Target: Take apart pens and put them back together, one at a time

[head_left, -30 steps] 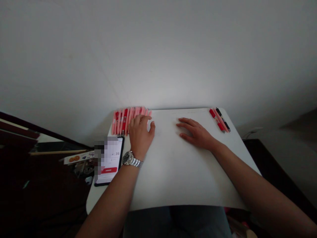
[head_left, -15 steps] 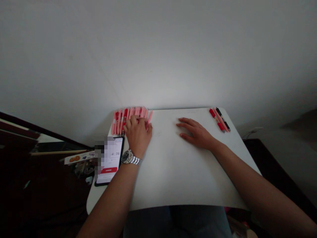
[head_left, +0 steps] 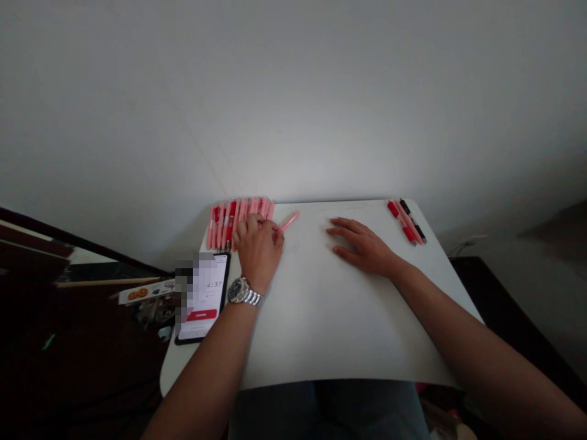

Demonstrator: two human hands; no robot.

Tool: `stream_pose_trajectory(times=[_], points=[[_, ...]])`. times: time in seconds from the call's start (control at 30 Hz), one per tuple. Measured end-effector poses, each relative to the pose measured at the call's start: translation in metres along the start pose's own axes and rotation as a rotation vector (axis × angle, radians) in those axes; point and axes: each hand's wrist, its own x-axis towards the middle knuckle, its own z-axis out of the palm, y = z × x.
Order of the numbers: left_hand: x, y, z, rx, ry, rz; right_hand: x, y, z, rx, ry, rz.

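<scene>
My left hand, with a metal watch on its wrist, is closed on a pink pen. The pen slants up and to the right past my thumb; its lower end is hidden by the fingers. Right beside this hand lies a row of several pink and red pens at the table's far left corner, partly covered by the hand. My right hand rests palm down on the white table, fingers spread, holding nothing.
At the far right corner lie a red pen, a pink pen and a black pen, side by side. A phone with a lit screen sits at the left edge, close to my left forearm. A wall stands behind the table.
The pink pen in my left hand has tipped over to the right, away from the row, and the hand has shifted slightly right. My right hand has stayed still.
</scene>
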Motion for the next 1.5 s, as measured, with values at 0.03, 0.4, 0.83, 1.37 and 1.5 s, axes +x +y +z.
stream_pose_trajectory(times=[0.03,0.4,0.83,1.37,1.5], points=[[0.000,0.001,-0.001,-0.005,0.003,0.006,0.000,0.000,0.000,0.002,0.000,0.000],[-0.001,0.004,0.012,-0.442,-0.098,0.243,0.004,-0.011,-0.008,0.139,0.126,0.099],[-0.009,0.019,0.015,-0.627,-0.177,0.365,0.010,-0.035,-0.010,0.131,0.050,0.005],[-0.010,0.020,0.018,-0.937,-0.187,0.162,0.010,-0.036,-0.005,0.209,0.042,0.079],[-0.009,0.021,0.022,-1.224,-0.277,-0.036,0.009,-0.037,-0.006,0.258,0.038,0.122]])
